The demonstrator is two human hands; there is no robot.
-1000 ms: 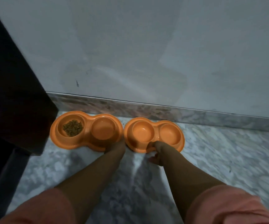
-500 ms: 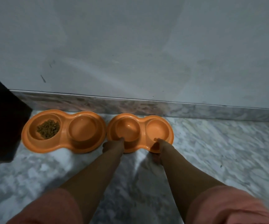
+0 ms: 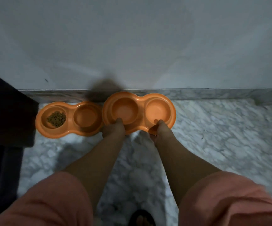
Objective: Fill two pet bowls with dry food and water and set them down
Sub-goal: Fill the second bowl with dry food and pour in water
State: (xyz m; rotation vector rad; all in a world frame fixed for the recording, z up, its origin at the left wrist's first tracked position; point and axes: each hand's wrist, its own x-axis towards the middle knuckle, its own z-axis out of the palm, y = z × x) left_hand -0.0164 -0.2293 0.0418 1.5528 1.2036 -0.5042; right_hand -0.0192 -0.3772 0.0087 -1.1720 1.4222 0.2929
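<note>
Gripping the empty double bowl (image 3: 139, 110), both hands have lifted it

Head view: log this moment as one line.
left hand: grips right double bowl near rim | right hand: grips same rim | right double bowl: no food visible | left double bowl: kibble in left cup, on floor
</note>
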